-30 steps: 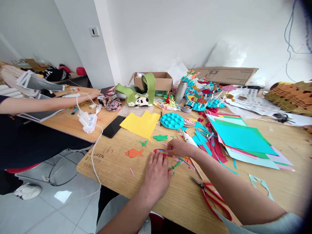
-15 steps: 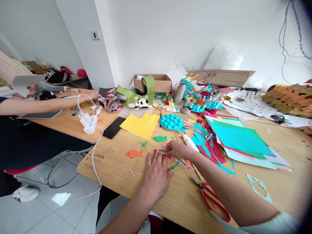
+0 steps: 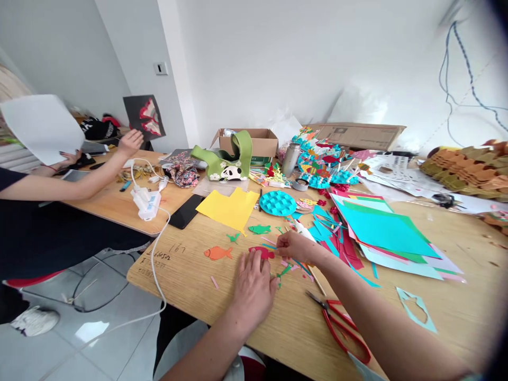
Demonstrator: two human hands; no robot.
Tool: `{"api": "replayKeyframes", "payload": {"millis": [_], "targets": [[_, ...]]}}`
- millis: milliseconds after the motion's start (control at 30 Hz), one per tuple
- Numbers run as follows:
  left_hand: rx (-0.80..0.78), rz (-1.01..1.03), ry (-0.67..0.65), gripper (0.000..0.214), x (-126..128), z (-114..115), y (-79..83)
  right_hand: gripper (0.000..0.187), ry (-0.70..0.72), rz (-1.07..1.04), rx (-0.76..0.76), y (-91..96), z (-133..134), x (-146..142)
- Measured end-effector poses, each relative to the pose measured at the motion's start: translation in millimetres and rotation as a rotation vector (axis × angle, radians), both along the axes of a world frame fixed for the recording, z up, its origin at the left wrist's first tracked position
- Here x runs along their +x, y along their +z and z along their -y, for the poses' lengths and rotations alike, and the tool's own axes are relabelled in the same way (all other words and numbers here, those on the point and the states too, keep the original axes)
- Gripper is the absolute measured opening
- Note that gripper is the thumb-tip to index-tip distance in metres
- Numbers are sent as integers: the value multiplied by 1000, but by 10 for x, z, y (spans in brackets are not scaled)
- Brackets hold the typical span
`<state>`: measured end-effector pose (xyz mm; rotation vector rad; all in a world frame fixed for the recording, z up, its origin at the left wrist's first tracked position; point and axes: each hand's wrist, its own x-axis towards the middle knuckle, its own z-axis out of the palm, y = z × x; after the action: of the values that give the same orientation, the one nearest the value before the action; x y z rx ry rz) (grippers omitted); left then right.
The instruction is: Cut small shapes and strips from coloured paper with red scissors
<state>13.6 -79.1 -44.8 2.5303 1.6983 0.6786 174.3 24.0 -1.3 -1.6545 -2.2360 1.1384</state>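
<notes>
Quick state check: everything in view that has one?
Left hand: open, palm down on the table, fingers spread.
Right hand: at the red paper cutout, grip unclear.
Red-handled scissors: lying on the table, not held.
Smartphone: lying flat, dark.
Cardboard box: open.
Steel flask: upright.

Left hand [image 3: 254,292] fingers down, right hand [image 3: 296,247] reaching leftward, just apart

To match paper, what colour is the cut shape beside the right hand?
The shape is red, clearest in the head view.
</notes>
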Motion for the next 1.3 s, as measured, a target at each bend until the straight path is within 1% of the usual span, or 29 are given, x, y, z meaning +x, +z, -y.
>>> {"api": "replayKeyframes", "payload": {"millis": [133,333,500,567,633,733,767,833,900,933,1000,1067,1300], "targets": [[8,1,10,36,-2,-5,31,21,-55,-117,30,84,119,46],[20,2,29,36,6,-10,79,37,-129,-562,-16,217,363,19],[12,38,25,35,-6,1,97,40,-166,-711,-29,222,503,-10],[10,97,15,34,-14,9,126,40,-188,-747,-21,198,526,-19],[-3,228,-14,32,-24,7,185,40,-211,-790,-20,169,542,-32],[-76,578,-67,25,-39,-46,330,39,-228,-859,-24,133,574,-68],[-127,717,-76,23,-42,-81,385,38,-229,-875,-26,126,589,-85],[-309,983,-85,27,-39,-167,484,39,-238,-891,-20,118,621,-122],[-470,1180,-120,32,-19,-260,546,40,-258,-886,-2,111,647,-156],[-510,1251,-120,33,-3,-302,560,41,-267,-879,6,106,655,-168],[-557,1358,-106,33,39,-369,560,42,-275,-866,16,89,660,-182],[-579,1418,-87,33,83,-412,538,41,-281,-860,33,59,653,-179],[-590,1524,-37,31,173,-485,453,37,-299,-832,95,-59,608,-122]]}}
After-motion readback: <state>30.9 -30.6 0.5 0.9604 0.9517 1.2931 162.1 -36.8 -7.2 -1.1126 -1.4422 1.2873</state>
